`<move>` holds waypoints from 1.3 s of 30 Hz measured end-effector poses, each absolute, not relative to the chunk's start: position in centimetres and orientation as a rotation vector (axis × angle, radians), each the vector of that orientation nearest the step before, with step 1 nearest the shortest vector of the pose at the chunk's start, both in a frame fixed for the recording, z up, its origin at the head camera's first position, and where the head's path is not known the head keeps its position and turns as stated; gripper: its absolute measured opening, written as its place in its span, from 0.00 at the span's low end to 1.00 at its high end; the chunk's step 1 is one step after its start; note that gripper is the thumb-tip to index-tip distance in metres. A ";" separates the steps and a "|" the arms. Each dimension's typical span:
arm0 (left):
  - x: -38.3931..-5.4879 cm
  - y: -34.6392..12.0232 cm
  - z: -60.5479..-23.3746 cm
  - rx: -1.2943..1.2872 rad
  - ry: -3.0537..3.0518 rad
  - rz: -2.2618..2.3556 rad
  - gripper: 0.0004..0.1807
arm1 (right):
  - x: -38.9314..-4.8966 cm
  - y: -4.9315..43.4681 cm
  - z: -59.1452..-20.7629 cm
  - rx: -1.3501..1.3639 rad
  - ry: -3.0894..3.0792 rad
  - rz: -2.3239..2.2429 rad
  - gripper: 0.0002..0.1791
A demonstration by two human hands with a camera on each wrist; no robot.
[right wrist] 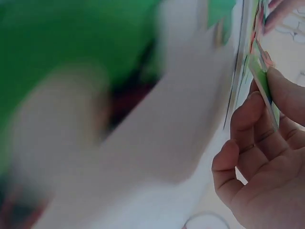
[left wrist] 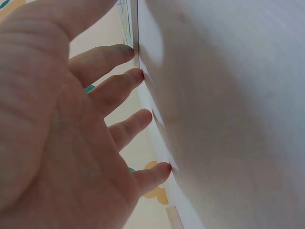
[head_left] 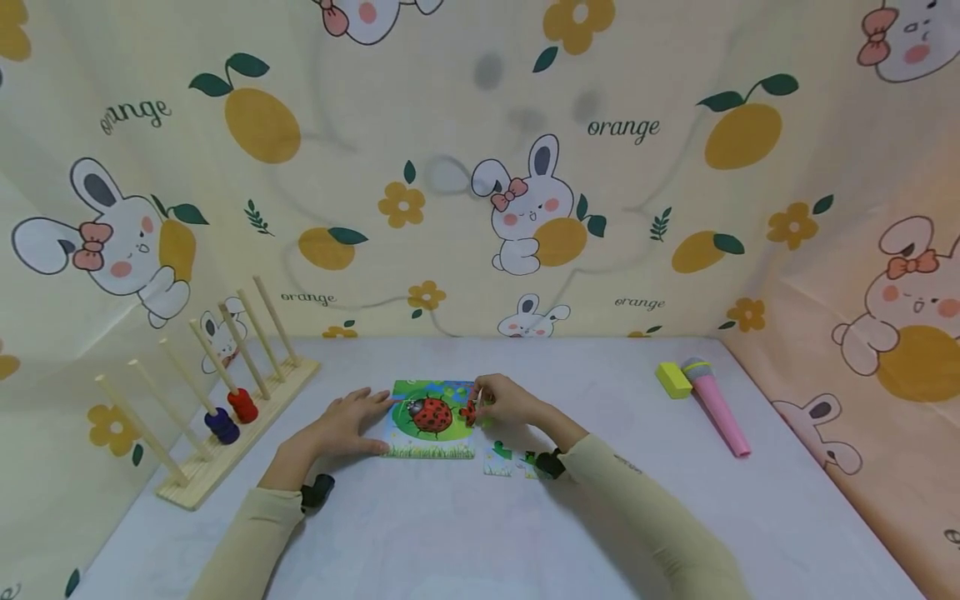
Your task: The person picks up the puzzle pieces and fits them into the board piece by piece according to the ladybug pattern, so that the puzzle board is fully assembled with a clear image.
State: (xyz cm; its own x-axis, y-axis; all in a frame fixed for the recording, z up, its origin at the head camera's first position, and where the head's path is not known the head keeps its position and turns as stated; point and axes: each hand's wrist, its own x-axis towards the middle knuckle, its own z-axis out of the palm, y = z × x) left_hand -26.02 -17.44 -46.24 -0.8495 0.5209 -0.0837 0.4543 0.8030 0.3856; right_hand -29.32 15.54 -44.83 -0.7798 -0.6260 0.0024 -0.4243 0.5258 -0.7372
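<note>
Puzzle piece (right wrist: 262, 83): green-faced, pinched at the 3 o'clock edge of the ladybug puzzle (head_left: 435, 437).
Piece's long axis: about 11 to 5 o'clock in right-wrist view; tilted, seen nearly edge-on.
Right hand (head_left: 510, 402): grip narrow, thumb and fingers on the piece, which sits toward its 9 o'clock; nearer hand.
Piece to puzzle: judged the deciding relation, tilted piece against flat puzzle, which lies toward 9 o'clock.
Left hand (head_left: 348, 425): at puzzle's 9 o'clock edge; grip wide, fingers spread, holding nothing.
Loose pieces (head_left: 498, 462): puzzle's 4 o'clock, partly behind a black wrist strap (head_left: 551, 463).
Peg stand (head_left: 285, 379): 9 o'clock, beyond left hand; blue rings (head_left: 222, 426), red rings (head_left: 242, 406).
Microphone (head_left: 722, 410), yellow block (head_left: 673, 380): 3 o'clock, well apart from puzzle.
Tabletop (head_left: 450, 533): white, under all.
</note>
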 end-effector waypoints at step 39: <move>-26.1 -17.4 -46.5 0.781 2.813 0.525 0.48 | -28.1 9.7 -45.3 -0.895 2.984 -0.293 0.22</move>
